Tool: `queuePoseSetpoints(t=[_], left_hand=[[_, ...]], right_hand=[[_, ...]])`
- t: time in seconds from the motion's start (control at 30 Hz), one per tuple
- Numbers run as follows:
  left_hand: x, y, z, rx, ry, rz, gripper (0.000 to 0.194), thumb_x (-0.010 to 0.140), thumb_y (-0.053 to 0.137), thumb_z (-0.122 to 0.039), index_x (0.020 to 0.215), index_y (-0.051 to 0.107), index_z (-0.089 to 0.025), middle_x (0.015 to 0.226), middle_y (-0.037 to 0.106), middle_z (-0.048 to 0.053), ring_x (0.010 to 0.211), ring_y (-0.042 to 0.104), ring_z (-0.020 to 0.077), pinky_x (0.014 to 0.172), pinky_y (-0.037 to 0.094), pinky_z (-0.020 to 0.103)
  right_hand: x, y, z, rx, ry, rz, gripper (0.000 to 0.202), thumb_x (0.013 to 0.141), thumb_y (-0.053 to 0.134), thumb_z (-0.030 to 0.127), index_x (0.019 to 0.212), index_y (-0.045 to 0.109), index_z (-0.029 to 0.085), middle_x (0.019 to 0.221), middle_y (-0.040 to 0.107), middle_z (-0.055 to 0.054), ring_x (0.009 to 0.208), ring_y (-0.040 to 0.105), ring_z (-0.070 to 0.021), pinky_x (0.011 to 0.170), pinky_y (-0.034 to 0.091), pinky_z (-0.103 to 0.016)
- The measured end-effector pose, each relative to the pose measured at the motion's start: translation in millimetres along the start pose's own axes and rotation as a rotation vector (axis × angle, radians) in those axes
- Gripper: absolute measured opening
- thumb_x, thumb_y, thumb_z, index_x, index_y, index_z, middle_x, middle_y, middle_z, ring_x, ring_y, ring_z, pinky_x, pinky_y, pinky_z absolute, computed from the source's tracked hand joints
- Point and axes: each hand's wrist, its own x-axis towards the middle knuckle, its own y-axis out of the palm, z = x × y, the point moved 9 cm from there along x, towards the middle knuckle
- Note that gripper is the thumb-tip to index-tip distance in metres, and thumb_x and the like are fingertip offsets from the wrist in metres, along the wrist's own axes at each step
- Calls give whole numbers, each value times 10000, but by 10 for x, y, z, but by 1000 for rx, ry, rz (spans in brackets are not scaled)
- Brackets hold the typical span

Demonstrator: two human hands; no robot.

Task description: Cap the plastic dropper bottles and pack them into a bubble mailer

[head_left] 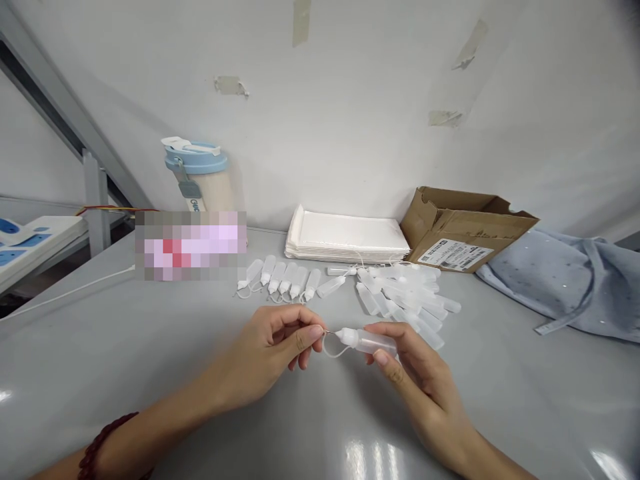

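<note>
My right hand (420, 380) grips a small translucent squeeze bottle (373, 341) lying sideways, its white nozzle pointing left. A thin white strap (334, 355) loops from the bottle's neck toward my left hand (285, 343). Thumb and forefinger of that hand are pinched on the strap's small pin cap, which the fingertips mostly hide. The cap's thin metal pin (330, 332) shows between the fingertips and the nozzle. Beyond my hands, several similar bottles (285, 279) lie in a row at left. A loose pile of bottles (413, 293) lies to the right.
A stack of white packets (350, 233) sits against the wall, beside an open cardboard box (450, 227). Blue-grey fabric (575, 287) lies at the right. At the left are a blue-lidded tumbler (203, 173), a blurred pink object (195, 245) and a white cable (70, 291).
</note>
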Motion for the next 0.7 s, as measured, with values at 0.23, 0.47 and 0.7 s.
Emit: queuePoseSetpoints(t=[0.23,0.47,0.7], left_hand=[[-32,15,-18,111,-45,-10,239,880,495,-351,758,617,-186,654,568,-34,588,511,95,558,397,200],[-45,55,-5,181,-73,-27,236,865,490,-327,719,604,-182,657,579,-36,572,520,89,558,409,189],[-22,92,16,231,-44,-37,247,858,472,-316,693,588,-174,621,565,-32,546,518,92,530,400,184]], right_hand=[[7,14,32,-49,-30,27,170,925,461,260,1066,553,281,801,603,10,675,549,-133,507,425,-206],[-17,36,55,-75,-78,34,164,921,452,228,1052,541,269,819,599,-2,687,544,-137,509,426,-209],[-24,64,40,-94,-102,0,159,914,463,202,1038,543,263,770,598,26,642,560,-113,566,435,-213]])
